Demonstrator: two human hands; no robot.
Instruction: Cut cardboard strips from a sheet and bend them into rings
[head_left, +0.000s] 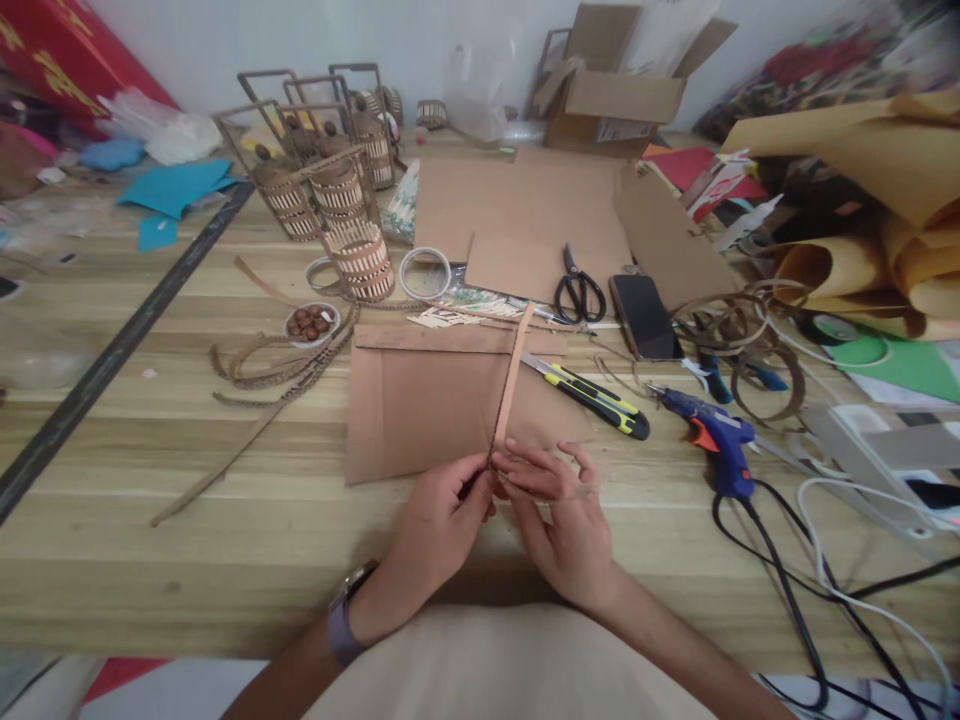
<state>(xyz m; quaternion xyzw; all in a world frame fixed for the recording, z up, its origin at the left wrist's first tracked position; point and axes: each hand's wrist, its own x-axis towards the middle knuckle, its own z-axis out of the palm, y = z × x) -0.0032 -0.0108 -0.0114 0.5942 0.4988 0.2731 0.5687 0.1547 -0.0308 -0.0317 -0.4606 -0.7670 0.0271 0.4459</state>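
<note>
My left hand [448, 513] and my right hand [559, 515] meet near the table's front edge. Between their fingertips they pinch the lower end of a narrow cardboard strip [513, 383], which points away from me and tilts slightly right. Beneath the strip's far part lies a flat piece of brown cardboard [427, 410]. A yellow-and-black utility knife [592, 395] rests just right of the strip, blade out. The very end of the strip is hidden by my fingers.
A blue glue gun [716, 435] with cords lies right, near a phone [645, 317] and black scissors [577, 290]. Several cardboard-and-matchstick lanterns [361, 262] stand back left. Loose strips [255, 380] and a bowl of brown beads [311, 324] are on the left.
</note>
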